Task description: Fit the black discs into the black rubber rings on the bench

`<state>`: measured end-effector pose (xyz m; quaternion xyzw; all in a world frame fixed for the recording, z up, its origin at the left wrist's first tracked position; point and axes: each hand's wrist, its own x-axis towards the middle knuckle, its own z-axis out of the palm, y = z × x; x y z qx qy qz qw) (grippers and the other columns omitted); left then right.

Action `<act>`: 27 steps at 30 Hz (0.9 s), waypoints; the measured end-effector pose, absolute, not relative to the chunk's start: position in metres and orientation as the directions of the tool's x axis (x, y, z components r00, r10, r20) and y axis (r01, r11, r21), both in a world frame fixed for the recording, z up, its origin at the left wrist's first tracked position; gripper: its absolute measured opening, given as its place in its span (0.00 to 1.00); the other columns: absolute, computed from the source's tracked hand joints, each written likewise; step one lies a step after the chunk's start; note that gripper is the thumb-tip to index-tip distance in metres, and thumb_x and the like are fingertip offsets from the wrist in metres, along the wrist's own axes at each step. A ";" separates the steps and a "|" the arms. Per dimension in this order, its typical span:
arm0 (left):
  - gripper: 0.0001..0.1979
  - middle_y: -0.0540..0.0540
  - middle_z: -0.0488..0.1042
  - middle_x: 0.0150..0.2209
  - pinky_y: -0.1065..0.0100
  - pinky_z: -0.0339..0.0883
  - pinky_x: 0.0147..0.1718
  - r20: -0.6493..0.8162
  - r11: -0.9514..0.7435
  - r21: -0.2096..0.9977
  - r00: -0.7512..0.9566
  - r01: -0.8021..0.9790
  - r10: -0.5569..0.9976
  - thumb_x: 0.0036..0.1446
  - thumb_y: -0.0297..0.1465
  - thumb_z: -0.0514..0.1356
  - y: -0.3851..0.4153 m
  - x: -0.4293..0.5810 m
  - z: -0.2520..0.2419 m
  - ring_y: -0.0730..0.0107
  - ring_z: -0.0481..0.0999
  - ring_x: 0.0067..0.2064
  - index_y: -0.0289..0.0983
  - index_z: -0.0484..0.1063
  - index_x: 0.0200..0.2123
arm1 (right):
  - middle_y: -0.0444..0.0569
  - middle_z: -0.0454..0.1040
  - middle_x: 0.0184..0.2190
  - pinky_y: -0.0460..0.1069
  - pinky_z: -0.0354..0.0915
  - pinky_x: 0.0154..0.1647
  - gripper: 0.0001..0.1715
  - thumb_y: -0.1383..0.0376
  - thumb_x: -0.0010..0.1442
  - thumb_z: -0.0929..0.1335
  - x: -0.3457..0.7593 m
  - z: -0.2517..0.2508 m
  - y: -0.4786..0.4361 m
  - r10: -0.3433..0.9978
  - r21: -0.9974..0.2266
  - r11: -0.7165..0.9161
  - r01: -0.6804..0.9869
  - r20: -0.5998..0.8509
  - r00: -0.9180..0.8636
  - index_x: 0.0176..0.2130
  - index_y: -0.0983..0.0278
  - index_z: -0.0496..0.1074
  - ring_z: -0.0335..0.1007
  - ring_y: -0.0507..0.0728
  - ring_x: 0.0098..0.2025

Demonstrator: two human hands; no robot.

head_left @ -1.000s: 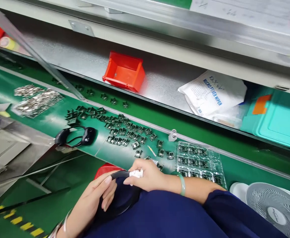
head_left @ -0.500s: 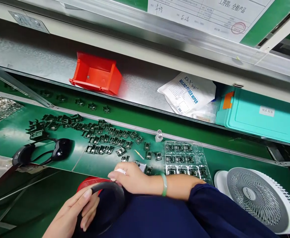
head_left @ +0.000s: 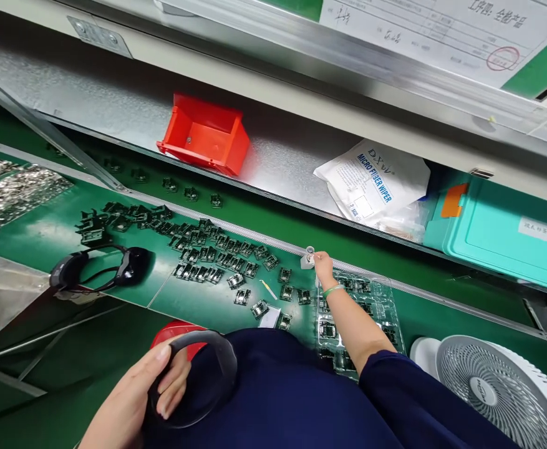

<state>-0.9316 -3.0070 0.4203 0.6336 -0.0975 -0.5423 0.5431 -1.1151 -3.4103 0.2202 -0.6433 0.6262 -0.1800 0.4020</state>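
Note:
My left hand (head_left: 165, 380) is closed round a dark ring-shaped thing (head_left: 229, 362), holding it in front of my dark blue clothing. At the back of the green worktop, my right hand (head_left: 324, 268) has its fingers drawn together beside a small white fixture with a round top (head_left: 307, 258). What those fingers grip is too small to tell. Below my right forearm lies a clear plastic tray (head_left: 388, 293) with small dark metal parts in its pockets. Several similar loose parts (head_left: 221, 246) are spread to the left, near a thin yellow-and-white tool (head_left: 268, 289).
A black headset-like device (head_left: 65, 274) rests at the table's left edge. The shelf above carries a red bin (head_left: 208, 137), a wiper packet (head_left: 371, 178) and a turquoise box (head_left: 502, 231). A fan (head_left: 483, 386) stands at right; something red (head_left: 174, 330) is below the table edge.
My right hand has left the ring-shaped thing and stretched forward to the white fixture; the white bit in its fingers no longer shows. My left hand still holds the ring-shaped thing. The view has shifted.

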 end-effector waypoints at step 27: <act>0.25 0.54 0.60 0.18 0.72 0.61 0.19 -0.442 -0.188 0.862 0.516 0.471 -0.734 0.61 0.48 0.60 -3.012 -0.929 0.437 0.78 0.60 0.18 0.37 0.63 0.21 | 0.50 0.76 0.31 0.49 0.65 0.29 0.25 0.47 0.45 0.78 -1.061 0.356 -3.279 -0.564 -0.981 0.132 -0.141 -0.191 0.803 0.32 0.63 0.73 0.70 0.56 0.30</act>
